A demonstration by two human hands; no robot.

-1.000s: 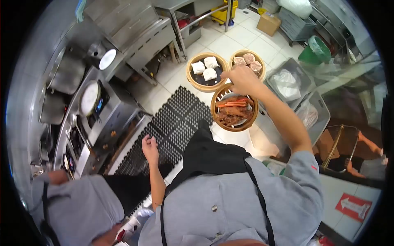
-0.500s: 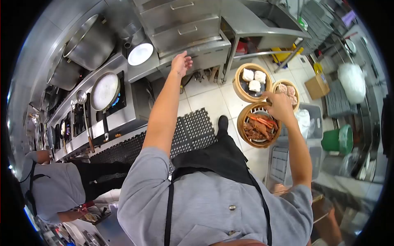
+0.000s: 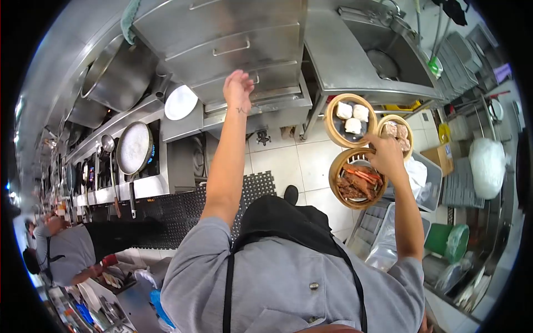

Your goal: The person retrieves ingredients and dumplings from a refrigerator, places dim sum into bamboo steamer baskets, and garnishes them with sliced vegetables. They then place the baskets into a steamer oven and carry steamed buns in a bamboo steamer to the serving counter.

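My right hand (image 3: 385, 157) is closed on the rims of bamboo steamer baskets, where three of them meet. The nearest basket (image 3: 335, 181) has chicken feet (image 3: 356, 183) with red strips on top. White buns (image 3: 353, 115) sit in another bamboo steamer (image 3: 333, 129), and a smaller basket (image 3: 382, 126) holds pinkish dumplings (image 3: 397, 132). My left hand (image 3: 239, 87) is stretched forward, empty, with fingers slightly bent and apart. It is in front of a steel drawer cabinet (image 3: 200, 61), close to the lower drawer handle (image 3: 254, 77); contact with the handle cannot be made out.
On the left stands a stove with a frying pan (image 3: 135, 147) over a flame and large pots (image 3: 119, 72). A white plate (image 3: 181, 102) lies beside the cabinet. A sink (image 3: 383, 64), plastic bins (image 3: 427, 177) and a green bucket (image 3: 447, 242) are at right. Another person (image 3: 69, 244) works at left.
I have come closer to the drawer cabinet, with my left hand now before the lower drawers. The steamer baskets have moved along with my right hand, still held.
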